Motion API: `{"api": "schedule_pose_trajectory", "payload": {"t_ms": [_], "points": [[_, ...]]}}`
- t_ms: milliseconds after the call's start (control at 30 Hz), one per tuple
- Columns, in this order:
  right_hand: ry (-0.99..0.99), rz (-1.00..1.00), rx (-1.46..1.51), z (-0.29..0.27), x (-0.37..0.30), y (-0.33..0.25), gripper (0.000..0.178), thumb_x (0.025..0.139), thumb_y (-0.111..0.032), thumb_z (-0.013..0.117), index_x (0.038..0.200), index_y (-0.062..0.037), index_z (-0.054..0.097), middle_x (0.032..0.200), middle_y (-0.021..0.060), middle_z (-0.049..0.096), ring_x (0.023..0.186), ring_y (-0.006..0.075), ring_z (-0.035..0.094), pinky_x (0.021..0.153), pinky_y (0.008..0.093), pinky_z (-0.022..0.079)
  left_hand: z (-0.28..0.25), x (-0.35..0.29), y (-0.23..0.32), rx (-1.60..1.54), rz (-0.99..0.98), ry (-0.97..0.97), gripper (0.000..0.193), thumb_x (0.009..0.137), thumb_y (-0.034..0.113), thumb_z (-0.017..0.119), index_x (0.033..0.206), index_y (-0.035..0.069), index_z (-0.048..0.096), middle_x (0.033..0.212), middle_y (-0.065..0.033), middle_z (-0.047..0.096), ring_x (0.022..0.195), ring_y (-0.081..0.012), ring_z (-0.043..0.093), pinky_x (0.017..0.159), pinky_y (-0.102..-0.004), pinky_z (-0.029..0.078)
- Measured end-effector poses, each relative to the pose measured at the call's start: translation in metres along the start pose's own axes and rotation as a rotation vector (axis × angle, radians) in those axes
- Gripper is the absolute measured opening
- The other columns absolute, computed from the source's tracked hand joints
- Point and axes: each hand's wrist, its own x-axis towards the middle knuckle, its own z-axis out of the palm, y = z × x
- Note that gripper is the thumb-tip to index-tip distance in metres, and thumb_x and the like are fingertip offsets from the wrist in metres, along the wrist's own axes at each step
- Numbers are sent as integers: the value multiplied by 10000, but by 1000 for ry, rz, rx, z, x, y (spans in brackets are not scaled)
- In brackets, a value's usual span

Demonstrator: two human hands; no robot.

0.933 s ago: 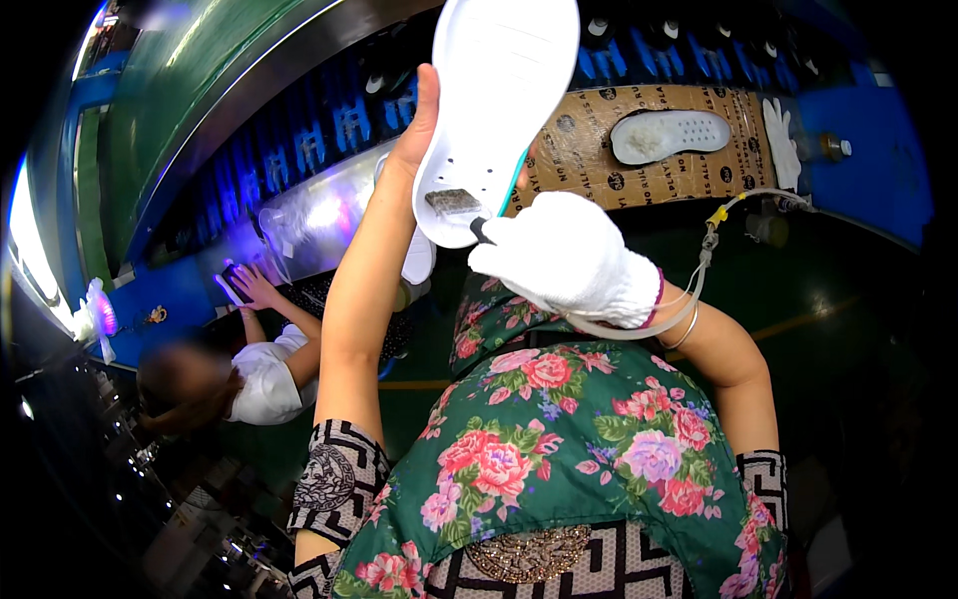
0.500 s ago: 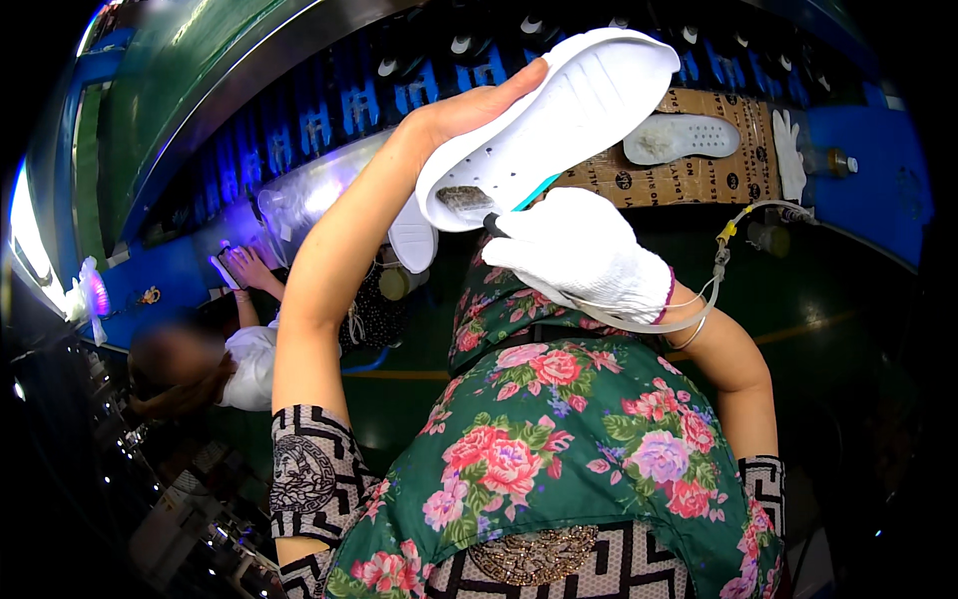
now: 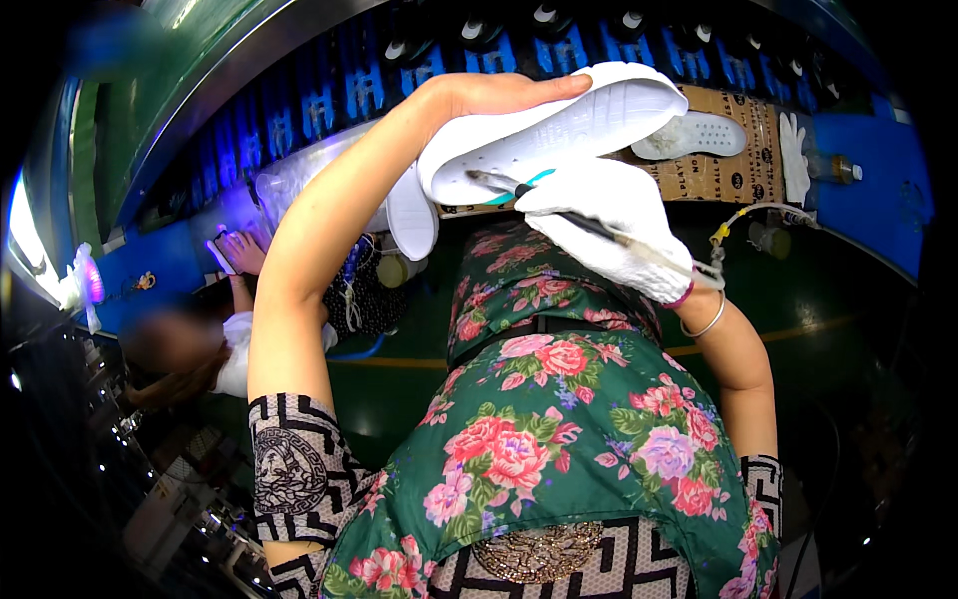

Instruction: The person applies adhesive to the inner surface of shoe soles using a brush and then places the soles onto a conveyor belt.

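Observation:
My bare left hand (image 3: 509, 92) grips a white shoe sole (image 3: 559, 135) along its far edge, its hollow inner side tilted toward me. In my right hand (image 3: 609, 215), which wears a white knitted glove, is a thin brush (image 3: 489, 180) with a dark handle. The brush's bristles are over the inside of the sole's left, rounded end; I cannot tell whether they touch it. A turquoise strip (image 3: 524, 188) shows at the sole's near edge, beside the glove.
Patterned cardboard (image 3: 753, 170) lies beyond the glove, bearing a white insole-shaped piece (image 3: 699, 137) and a spare glove (image 3: 793, 160). Another white sole (image 3: 411, 215) lies left. Blue racks (image 3: 364, 90) line the back. A thin hose (image 3: 738, 215) runs right. A co-worker's hand (image 3: 242, 252) is at left.
The sole has dropped a little toward me and turned, lying flatter. My right hand has turned over, so the brush handle now shows, and its bristles lie over the sole's rounded end.

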Motion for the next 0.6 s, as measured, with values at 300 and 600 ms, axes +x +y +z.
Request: {"api": "schedule_pose_trajectory", "payload": {"t_ms": [300, 600], "points": [[198, 502, 601, -17, -8, -12, 220, 839, -86, 740, 1038, 4, 712, 883, 45, 708, 715, 79, 632, 617, 219, 506, 18, 12, -32, -803, 182, 103, 838, 888, 769, 364, 1300, 84, 617, 1242, -209, 624, 1037, -295, 669, 693, -350, 588], [422, 117, 66, -45, 12, 17, 165, 798, -34, 737, 961, -11, 741, 861, 68, 710, 739, 134, 633, 671, 261, 498, 88, 27, -53, -1307, 494, 159, 589, 992, 412, 476, 1443, 43, 387, 1402, -160, 496, 1194, -294, 575, 994, -456, 503]]}}
